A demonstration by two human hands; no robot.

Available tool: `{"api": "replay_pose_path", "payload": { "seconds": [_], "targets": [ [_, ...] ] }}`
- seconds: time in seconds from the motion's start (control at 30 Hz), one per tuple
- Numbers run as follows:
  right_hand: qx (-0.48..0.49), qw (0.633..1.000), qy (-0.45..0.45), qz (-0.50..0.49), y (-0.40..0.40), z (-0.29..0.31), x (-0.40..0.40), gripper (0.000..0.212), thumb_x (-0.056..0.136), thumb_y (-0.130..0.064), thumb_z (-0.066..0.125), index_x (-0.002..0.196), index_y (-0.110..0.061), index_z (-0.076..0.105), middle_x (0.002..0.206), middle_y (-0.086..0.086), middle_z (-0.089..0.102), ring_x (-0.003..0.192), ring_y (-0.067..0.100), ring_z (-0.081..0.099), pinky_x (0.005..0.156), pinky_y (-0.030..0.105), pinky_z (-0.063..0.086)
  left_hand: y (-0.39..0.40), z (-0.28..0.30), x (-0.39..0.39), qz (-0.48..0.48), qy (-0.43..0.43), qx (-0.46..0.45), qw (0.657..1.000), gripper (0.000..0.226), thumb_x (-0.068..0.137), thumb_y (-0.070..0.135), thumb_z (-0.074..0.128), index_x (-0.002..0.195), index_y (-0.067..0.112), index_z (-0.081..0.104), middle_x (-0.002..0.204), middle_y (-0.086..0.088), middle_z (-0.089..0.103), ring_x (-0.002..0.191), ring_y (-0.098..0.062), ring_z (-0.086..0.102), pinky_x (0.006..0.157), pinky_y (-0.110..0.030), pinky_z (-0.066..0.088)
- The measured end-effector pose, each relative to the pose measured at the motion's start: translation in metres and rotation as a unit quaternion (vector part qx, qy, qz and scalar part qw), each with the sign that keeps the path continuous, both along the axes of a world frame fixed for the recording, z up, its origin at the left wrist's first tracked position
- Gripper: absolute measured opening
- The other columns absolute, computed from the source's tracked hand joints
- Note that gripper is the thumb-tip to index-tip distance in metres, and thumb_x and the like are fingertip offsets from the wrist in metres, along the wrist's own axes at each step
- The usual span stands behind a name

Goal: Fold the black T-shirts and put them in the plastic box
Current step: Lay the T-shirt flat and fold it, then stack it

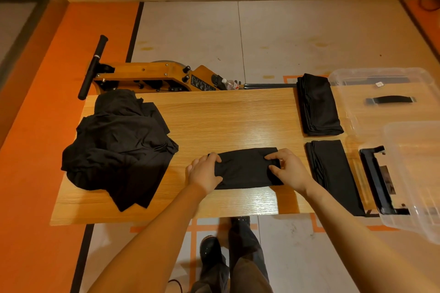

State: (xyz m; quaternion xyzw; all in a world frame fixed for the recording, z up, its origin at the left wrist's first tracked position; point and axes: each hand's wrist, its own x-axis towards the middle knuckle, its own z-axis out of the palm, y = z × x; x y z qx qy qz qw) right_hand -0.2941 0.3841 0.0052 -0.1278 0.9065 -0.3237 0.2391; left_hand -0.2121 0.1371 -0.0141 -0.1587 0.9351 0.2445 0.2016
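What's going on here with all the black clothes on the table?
A person is folding black T-shirts at a wooden table. Both hands, left hand and right hand, grip the ends of a folded shirt in front of them. An unfolded pile lies to the left. Two folded stacks sit to the right, beside a clear plastic box and its lid.

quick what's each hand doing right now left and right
Left hand: grips the left end of the folded shirt on the table.
Right hand: pinches the shirt's right end.
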Motion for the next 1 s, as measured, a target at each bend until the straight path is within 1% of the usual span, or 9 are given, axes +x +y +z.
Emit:
{"api": "replay_pose_path", "payload": {
  "seconds": [0.13, 0.23, 0.3, 0.43, 0.53, 0.67, 0.8, 0.9, 1.0],
  "targets": [
    [-0.012, 1.0, 0.0, -0.025, 0.008, 0.003, 0.009, 0.036, 0.091, -0.006, 0.064, 0.124, -0.017, 0.063, 0.115, 0.002, 0.052, 0.09, 0.005, 0.05, 0.084, 0.012, 0.042, 0.006, 0.006, 0.001, 0.036, 0.08, 0.056, 0.995, 0.04, 0.085, 0.042, 0.066, 0.12, 0.029, 0.053, 0.123, 0.008, 0.053, 0.12, -0.018, 0.043, 0.098, -0.034, 0.031],
    [-0.044, 0.996, -0.002, -0.076, 0.016, 0.011, 0.017, 0.038, 0.091, -0.005, 0.065, 0.127, -0.015, 0.061, 0.12, 0.001, 0.052, 0.108, 0.013, 0.051, 0.1, 0.029, 0.046, 0.014, 0.017, -0.006, 0.062, 0.153, 0.134, 0.977, 0.032, 0.089, 0.032, 0.064, 0.117, 0.021, 0.055, 0.119, 0.002, 0.053, 0.111, -0.018, 0.051, 0.09, -0.032, 0.043],
    [-0.053, 0.994, 0.008, -0.1, 0.022, 0.019, 0.021, 0.039, 0.091, -0.006, 0.066, 0.128, -0.015, 0.061, 0.12, -0.001, 0.051, 0.112, 0.015, 0.051, 0.101, 0.031, 0.046, 0.021, 0.026, -0.016, 0.047, 0.168, 0.148, 0.974, 0.029, 0.089, 0.023, 0.065, 0.115, 0.02, 0.053, 0.117, 0.001, 0.05, 0.108, -0.019, 0.051, 0.088, -0.034, 0.046],
    [-0.065, 0.986, 0.026, -0.151, 0.043, 0.035, 0.021, 0.042, 0.088, -0.008, 0.07, 0.128, -0.018, 0.061, 0.121, -0.003, 0.049, 0.111, 0.011, 0.049, 0.1, 0.025, 0.042, 0.037, 0.046, -0.047, 0.008, 0.163, 0.162, 0.973, 0.035, 0.086, 0.013, 0.065, 0.116, 0.025, 0.053, 0.119, 0.004, 0.047, 0.106, -0.017, 0.051, 0.086, -0.031, 0.046],
    [-0.075, 0.979, 0.023, -0.189, 0.062, 0.042, 0.019, 0.045, 0.086, -0.009, 0.072, 0.129, -0.019, 0.061, 0.122, -0.002, 0.049, 0.112, 0.011, 0.05, 0.099, 0.023, 0.044, 0.053, 0.064, -0.076, -0.031, 0.142, 0.186, 0.972, 0.048, 0.085, 0.007, 0.066, 0.128, 0.023, 0.051, 0.124, 0.002, 0.044, 0.105, -0.009, 0.045, 0.085, -0.018, 0.037],
    [-0.099, 0.966, 0.015, -0.239, 0.083, 0.043, 0.017, 0.049, 0.084, -0.009, 0.075, 0.13, -0.02, 0.059, 0.122, -0.001, 0.049, 0.11, 0.008, 0.05, 0.088, 0.009, 0.041, 0.077, 0.075, -0.107, -0.12, 0.089, 0.178, 0.973, 0.071, 0.083, 0.007, 0.069, 0.145, 0.022, 0.037, 0.132, 0.002, 0.037, 0.112, -0.008, 0.042, 0.091, -0.018, 0.037],
    [-0.111, 0.95, 0.001, -0.292, 0.098, 0.036, 0.026, 0.053, 0.084, -0.009, 0.075, 0.132, -0.02, 0.057, 0.123, 0.001, 0.047, 0.112, 0.009, 0.047, 0.1, 0.02, 0.038, 0.1, 0.074, -0.13, -0.202, 0.05, 0.129, 0.97, 0.078, 0.083, 0.01, 0.068, 0.149, 0.025, 0.028, 0.138, 0.002, 0.033, 0.118, -0.018, 0.046, 0.093, -0.028, 0.047],
    [-0.101, 0.941, -0.011, -0.323, 0.106, 0.029, 0.038, 0.054, 0.086, -0.011, 0.073, 0.135, -0.02, 0.054, 0.127, 0.001, 0.044, 0.117, 0.01, 0.043, 0.102, 0.02, 0.034, 0.118, 0.073, -0.146, -0.265, 0.032, 0.1, 0.959, 0.078, 0.085, 0.01, 0.066, 0.15, 0.026, 0.025, 0.139, 0.002, 0.031, 0.115, -0.018, 0.048, 0.085, -0.026, 0.049],
    [-0.095, 0.924, -0.021, -0.369, 0.113, 0.027, 0.05, 0.055, 0.086, -0.011, 0.073, 0.137, -0.017, 0.053, 0.132, 0.005, 0.044, 0.124, 0.015, 0.042, 0.112, 0.033, 0.035, 0.137, 0.072, -0.158, -0.324, 0.017, 0.09, 0.942, 0.078, 0.085, 0.011, 0.066, 0.15, 0.026, 0.026, 0.139, 0.0, 0.032, 0.113, -0.018, 0.049, 0.08, -0.023, 0.048]
  ]
}}
